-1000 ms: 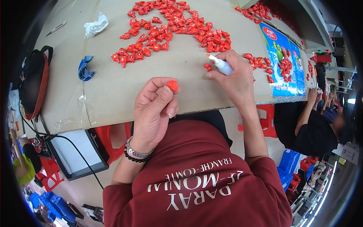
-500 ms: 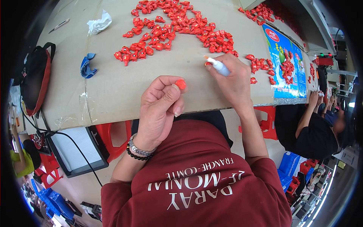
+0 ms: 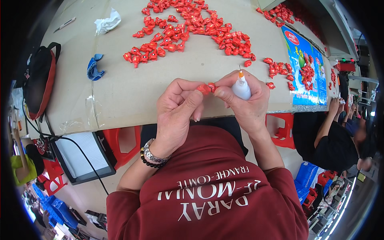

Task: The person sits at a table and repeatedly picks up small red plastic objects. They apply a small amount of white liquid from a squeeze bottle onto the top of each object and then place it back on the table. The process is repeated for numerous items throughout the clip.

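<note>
Thumb and fingers of my left hand (image 3: 179, 110) pinch a small red plastic piece (image 3: 203, 89) above the near edge of the table. Against it, the fingertips of my right hand (image 3: 248, 100) press a second small red part (image 3: 212, 87). My right hand also grips a white squeeze bottle (image 3: 241, 88) with an orange collar and a thin needle tip pointing up and away from me. The two red pieces touch, but the seam between them is too small to make out. Beyond my hands lies a large heap of red figure pieces (image 3: 200, 24).
More red pieces lie on a blue printed sheet (image 3: 294, 52) at the right. To the left are a blue curved scrap (image 3: 95, 68), crumpled white tissue (image 3: 108, 22), a pen-like tool (image 3: 65, 25) and a black-and-red bag (image 3: 44, 80). A co-worker in black (image 3: 340, 136) sits at the right.
My right hand has moved left and nearer, bringing a small red part against the piece in my left hand. The bottle has turned from pointing left to pointing up.
</note>
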Demonstrator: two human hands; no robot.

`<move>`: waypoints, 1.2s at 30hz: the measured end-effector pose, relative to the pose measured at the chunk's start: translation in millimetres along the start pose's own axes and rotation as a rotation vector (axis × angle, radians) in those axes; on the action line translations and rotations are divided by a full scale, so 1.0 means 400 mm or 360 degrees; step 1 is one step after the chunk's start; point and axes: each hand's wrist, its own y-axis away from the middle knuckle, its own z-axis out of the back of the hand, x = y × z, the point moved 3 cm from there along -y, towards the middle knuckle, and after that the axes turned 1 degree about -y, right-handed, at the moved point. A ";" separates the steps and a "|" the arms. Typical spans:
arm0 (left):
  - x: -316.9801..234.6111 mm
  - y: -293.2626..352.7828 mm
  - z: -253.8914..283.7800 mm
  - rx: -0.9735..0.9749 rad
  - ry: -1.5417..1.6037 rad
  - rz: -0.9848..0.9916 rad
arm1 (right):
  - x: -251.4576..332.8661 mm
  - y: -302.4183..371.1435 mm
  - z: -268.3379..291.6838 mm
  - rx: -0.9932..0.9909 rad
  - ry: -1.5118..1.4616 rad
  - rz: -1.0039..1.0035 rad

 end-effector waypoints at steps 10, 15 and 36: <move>-0.002 0.002 -0.005 -0.0011 -0.0126 -0.0140 | -0.011 0.013 -0.010 -0.0043 0.0095 0.0167; -0.009 0.005 0.003 -0.0018 -0.0316 -0.0290 | -0.023 0.013 -0.018 0.0032 0.0009 0.0047; -0.004 -0.010 -0.015 -0.0114 -0.0708 -0.0363 | -0.089 0.001 -0.007 0.0065 -0.0187 0.0359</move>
